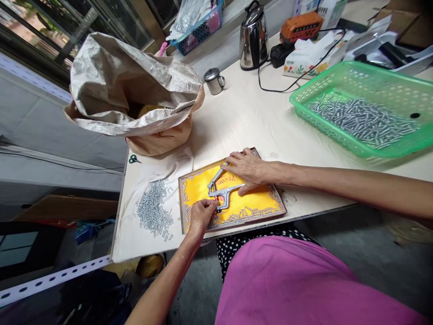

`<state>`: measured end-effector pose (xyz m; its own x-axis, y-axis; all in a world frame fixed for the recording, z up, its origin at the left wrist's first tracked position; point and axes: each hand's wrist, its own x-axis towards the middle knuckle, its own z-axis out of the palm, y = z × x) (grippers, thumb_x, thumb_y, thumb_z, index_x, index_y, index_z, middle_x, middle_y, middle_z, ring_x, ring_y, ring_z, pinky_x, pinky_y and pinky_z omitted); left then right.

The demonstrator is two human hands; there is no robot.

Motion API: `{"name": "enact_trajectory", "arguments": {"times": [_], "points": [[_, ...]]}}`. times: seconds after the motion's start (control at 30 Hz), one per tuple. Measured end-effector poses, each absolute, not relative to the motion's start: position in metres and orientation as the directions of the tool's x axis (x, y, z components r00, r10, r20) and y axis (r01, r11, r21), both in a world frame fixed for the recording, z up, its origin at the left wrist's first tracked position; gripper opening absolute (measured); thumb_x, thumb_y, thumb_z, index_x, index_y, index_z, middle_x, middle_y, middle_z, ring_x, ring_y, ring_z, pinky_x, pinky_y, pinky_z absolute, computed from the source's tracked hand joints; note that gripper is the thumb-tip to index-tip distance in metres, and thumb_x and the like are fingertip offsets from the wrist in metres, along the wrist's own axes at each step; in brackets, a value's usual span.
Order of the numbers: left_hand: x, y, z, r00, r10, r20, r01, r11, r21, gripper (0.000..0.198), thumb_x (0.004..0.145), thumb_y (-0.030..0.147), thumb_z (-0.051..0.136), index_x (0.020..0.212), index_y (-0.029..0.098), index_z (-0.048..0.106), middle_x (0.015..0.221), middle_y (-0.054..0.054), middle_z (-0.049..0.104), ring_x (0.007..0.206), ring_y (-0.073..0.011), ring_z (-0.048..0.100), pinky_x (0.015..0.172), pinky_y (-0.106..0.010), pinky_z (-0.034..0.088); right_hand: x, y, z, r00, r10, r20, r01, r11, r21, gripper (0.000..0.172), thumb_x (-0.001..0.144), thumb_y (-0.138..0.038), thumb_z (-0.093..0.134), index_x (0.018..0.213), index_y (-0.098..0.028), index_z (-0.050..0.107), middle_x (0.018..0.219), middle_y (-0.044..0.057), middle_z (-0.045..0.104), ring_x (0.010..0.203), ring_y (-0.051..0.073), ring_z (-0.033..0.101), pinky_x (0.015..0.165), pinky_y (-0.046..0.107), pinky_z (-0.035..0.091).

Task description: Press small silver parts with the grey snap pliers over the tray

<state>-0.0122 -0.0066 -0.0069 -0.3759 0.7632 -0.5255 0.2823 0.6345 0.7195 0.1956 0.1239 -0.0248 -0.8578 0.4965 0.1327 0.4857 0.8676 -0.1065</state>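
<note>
A pair of grey metal hand pliers (226, 193), with a spring and a red part near the jaws, lies over a shallow tray (259, 194) with a yellow bottom. My right hand (248, 169) reaches across from the right, its fingers and thumb around the two spread handles. At the jaws, the fingertips of my left hand (202, 214) are pinched together; whatever they hold is too small to name. Small metal pins (248, 213) lie along the tray's edges. Left of the tray, a heap of similar short metal pieces (154, 210) rests on a white cloth.
A large open woven sack (158, 137) stands at the back left, near green-handled scissors (134, 159). Behind are a lidded metal mug (214, 81), a kettle (253, 38) and an orange battery pack (301, 28). A green basket (324, 122) of metal pieces sits right.
</note>
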Motion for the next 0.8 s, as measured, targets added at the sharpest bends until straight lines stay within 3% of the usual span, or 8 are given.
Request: {"name": "enact_trajectory", "arguments": {"times": [0.1,0.23,0.3,0.43,0.53,0.6,0.7,0.8], "points": [[-0.01,-0.005,-0.005,-0.378,0.753,-0.538,0.274,0.646,0.712,0.032,0.058,0.042,0.079,0.059,0.014,0.064,0.048,0.003,0.056,0.042,-0.0095,0.052,0.046,-0.022,0.043,0.192,0.122,-0.029,-0.847,0.519,0.119,0.511,0.855,-0.09,0.088,0.069,-0.069,0.068,0.133,-0.011,0.051,0.12,0.017,0.059,0.106,0.033,0.044,0.085,0.044,0.033],[-0.014,-0.008,-0.007,-0.372,0.763,-0.529,0.35,0.643,0.682,0.034,0.064,0.045,0.078,0.06,0.015,0.063,0.05,0.002,0.056,0.044,-0.0116,0.055,0.048,-0.024,0.045,0.191,0.117,-0.031,-0.832,0.548,0.09,0.543,0.836,-0.072,0.067,0.071,-0.065,0.07,0.109,-0.01,0.064,0.106,0.015,0.061,0.098,0.03,0.045,0.082,0.041,0.033],[-0.015,-0.013,-0.008,-0.371,0.813,-0.448,0.472,0.581,0.663,0.033,0.073,0.046,0.071,0.065,0.014,0.065,0.057,-0.001,0.059,0.051,-0.015,0.059,0.054,-0.028,0.049,0.193,0.114,-0.029,-0.831,0.553,0.05,0.548,0.831,-0.092,0.058,0.074,-0.06,0.071,0.102,-0.01,0.065,0.103,0.014,0.061,0.097,0.028,0.046,0.081,0.04,0.032],[-0.01,-0.015,-0.007,-0.203,0.979,0.002,0.829,0.171,0.532,0.031,0.081,0.041,0.068,0.098,0.015,0.069,0.105,-0.013,0.066,0.097,-0.0266,0.064,0.088,-0.042,0.053,0.195,0.105,-0.017,-0.833,0.551,0.056,0.536,0.828,-0.164,0.044,0.082,-0.05,0.067,0.099,-0.01,0.064,0.103,0.014,0.06,0.095,0.027,0.046,0.081,0.04,0.033],[0.001,-0.002,-0.005,0.072,0.99,0.12,0.922,-0.112,0.371,0.058,0.079,0.035,0.073,0.131,0.018,0.054,0.135,-0.016,0.055,0.125,-0.0325,0.05,0.104,-0.051,0.044,0.192,0.095,-0.008,-0.828,0.545,0.13,0.52,0.834,-0.185,0.039,0.085,-0.044,0.065,0.103,-0.01,0.061,0.106,0.014,0.058,0.095,0.026,0.046,0.081,0.04,0.034],[0.007,0.01,-0.004,0.182,0.98,0.077,0.927,-0.198,0.32,0.064,0.083,0.032,0.069,0.14,0.018,0.044,0.135,-0.015,0.055,0.124,-0.0312,0.049,0.103,-0.05,0.044,0.188,0.088,-0.004,-0.823,0.543,0.163,0.517,0.837,-0.18,0.04,0.085,-0.041,0.067,0.109,-0.01,0.059,0.108,0.014,0.058,0.096,0.026,0.046,0.082,0.039,0.036],[0.009,0.024,-0.003,0.235,0.972,0.01,0.935,-0.229,0.269,0.058,0.086,0.03,0.066,0.138,0.018,0.045,0.123,-0.012,0.061,0.111,-0.0279,0.054,0.096,-0.044,0.048,0.183,0.082,-0.005,-0.805,0.569,0.17,0.544,0.821,-0.174,0.045,0.082,-0.038,0.069,0.114,-0.009,0.056,0.11,0.015,0.059,0.096,0.026,0.048,0.081,0.038,0.038],[0.008,0.028,-0.004,0.216,0.976,0.009,0.955,-0.214,0.205,0.045,0.086,0.033,0.067,0.127,0.017,0.054,0.112,-0.011,0.064,0.103,-0.0268,0.056,0.09,-0.04,0.048,0.18,0.082,-0.013,-0.797,0.589,0.133,0.568,0.806,-0.165,0.028,0.088,-0.028,0.062,0.11,-0.01,0.058,0.103,0.014,0.062,0.092,0.025,0.05,0.079,0.037,0.038]]}}
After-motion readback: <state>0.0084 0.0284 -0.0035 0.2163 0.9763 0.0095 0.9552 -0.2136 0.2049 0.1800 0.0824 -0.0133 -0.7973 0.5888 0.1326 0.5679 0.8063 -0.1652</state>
